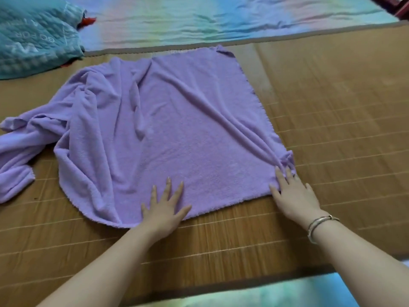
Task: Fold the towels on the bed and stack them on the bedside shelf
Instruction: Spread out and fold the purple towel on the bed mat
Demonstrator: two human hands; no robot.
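Observation:
A large lilac towel [168, 129] lies spread on the brown bamboo mat [332, 107], fairly flat on its right half and bunched in folds on its left, with a crumpled part trailing off to the left edge. My left hand [164, 207] rests flat with spread fingers on the towel's near edge. My right hand [292, 191], a bangle on its wrist, lies with straight fingers on the towel's near right corner, where the cloth is gathered into a small pucker.
A teal quilted blanket [37, 34] with white lettering sits at the far left. A pastel rainbow sheet [221, 18] covers the bed beyond the mat and shows again at the near edge [276, 291]. Dark furniture [398, 5] shows at the top right corner.

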